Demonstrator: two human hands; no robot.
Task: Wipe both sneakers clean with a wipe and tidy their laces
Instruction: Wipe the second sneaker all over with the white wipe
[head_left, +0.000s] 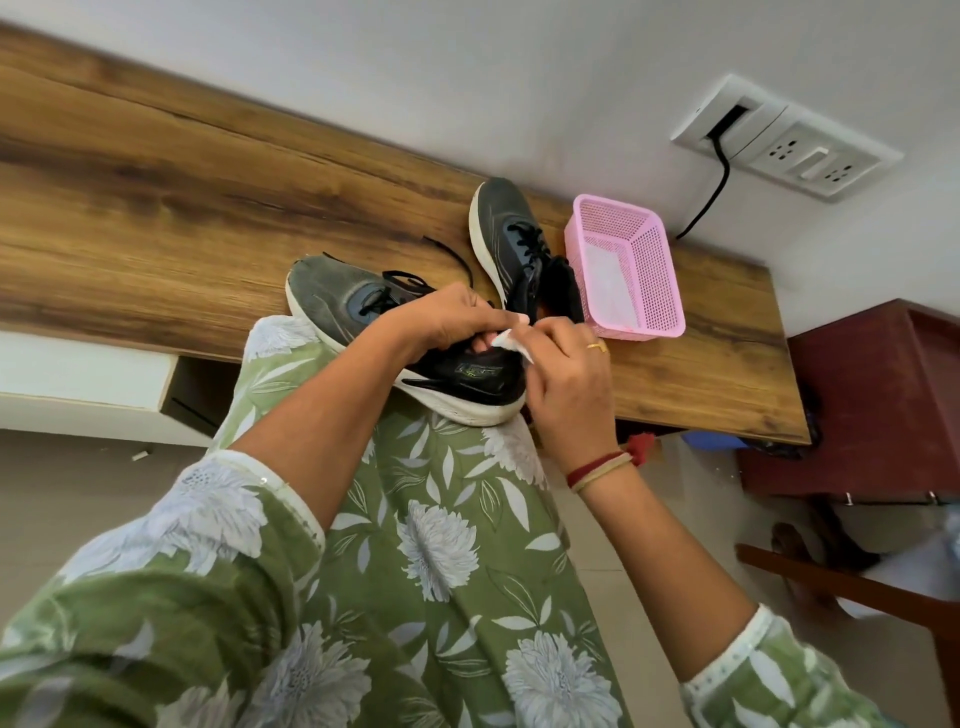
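- The near sneaker (363, 312) lies at the front edge of the wooden bench (182, 218), its toe pointing left and its heel end overhanging the edge above the person's green flowered dress (441, 545).
- The left hand (452, 317) is closed over the collar of this sneaker, fingers curled into the opening, gripping it.
- The right hand (561, 374) pinches a small white wipe (511, 343) between thumb and fingertips, pressing it at the collar, close to the left hand's fingertips.
- Black laces (384, 296) on the near sneaker are loose; one end trails across the bench toward the other shoe.
- The second sneaker (514, 244) lies behind, toe toward the wall, tilted on its side with its white sole facing left.
- Just right of it, touching or nearly so, stands a pink basket (660, 291) with something pale in the bottom; what it is cannot be told.
- A white socket plate (789, 135) sits on the wall above the basket, with a black cable (711, 192) dropping from it.
- A gold ring and red and tan wrist threads are on the right hand.
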